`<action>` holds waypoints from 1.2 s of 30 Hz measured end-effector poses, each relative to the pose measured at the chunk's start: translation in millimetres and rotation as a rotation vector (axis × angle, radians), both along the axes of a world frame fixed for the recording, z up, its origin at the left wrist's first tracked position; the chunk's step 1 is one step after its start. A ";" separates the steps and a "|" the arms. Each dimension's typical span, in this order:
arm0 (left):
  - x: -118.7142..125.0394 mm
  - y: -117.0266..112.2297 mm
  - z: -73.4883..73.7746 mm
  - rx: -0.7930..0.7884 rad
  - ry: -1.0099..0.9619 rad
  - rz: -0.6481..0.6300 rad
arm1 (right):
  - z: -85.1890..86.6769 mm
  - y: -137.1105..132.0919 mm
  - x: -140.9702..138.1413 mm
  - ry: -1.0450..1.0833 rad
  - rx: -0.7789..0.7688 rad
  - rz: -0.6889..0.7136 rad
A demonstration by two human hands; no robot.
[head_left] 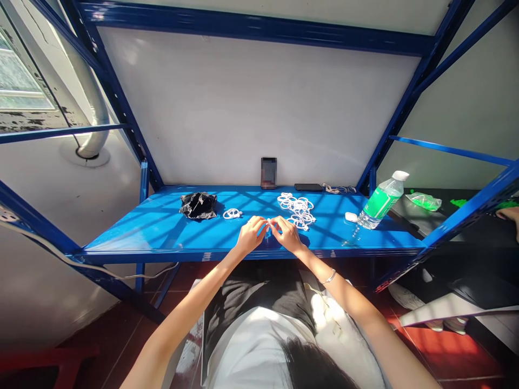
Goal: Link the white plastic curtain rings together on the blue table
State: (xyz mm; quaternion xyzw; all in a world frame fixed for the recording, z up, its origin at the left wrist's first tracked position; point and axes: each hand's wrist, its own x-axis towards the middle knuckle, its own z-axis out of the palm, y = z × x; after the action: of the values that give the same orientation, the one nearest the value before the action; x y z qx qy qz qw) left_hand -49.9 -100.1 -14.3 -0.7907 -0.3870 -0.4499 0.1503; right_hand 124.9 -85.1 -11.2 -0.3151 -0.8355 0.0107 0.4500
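Observation:
Over the front part of the blue shelf [133, 232], my left hand [250, 236] and my right hand [287, 235] meet at their fingertips. Both pinch a small white piece [268, 222]; its exact kind is mostly hidden by the fingers. Just beyond my right hand lies a loose pile of white loops [298, 206], thin and ring-shaped. A smaller bunch of white loops [232, 214] rests beyond my left hand, to its left. Farther left sits a crumpled black plastic bag [198, 206].
A phone [268, 173] leans upright against the back panel, near a flat black device [308, 187] and a coiled cable [338, 189]. To the right are a tilted-looking water bottle [380, 201] and a small white case [351, 217]. Blue posts frame both sides; another person's hand [511, 214] shows far right.

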 end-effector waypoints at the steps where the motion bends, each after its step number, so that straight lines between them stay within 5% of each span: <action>1: 0.2 -0.4 0.3 -0.003 -0.001 0.002 | 0.2 -0.1 0.0 0.003 -0.008 -0.002; 26: 1.1 -0.8 2.3 -0.018 -0.030 -0.015 | 5.5 -0.6 0.6 0.050 -0.074 0.044; 36: 0.1 26.3 11.1 -0.185 -0.032 -0.114 | 13.1 18.0 0.8 0.126 -0.208 0.027</action>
State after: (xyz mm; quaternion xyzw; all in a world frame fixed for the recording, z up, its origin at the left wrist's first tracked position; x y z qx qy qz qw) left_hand -49.8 -73.8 -3.2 -0.8146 -0.3838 -0.4325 0.0445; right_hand 125.7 -67.1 1.9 -0.3476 -0.8042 0.1229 0.4661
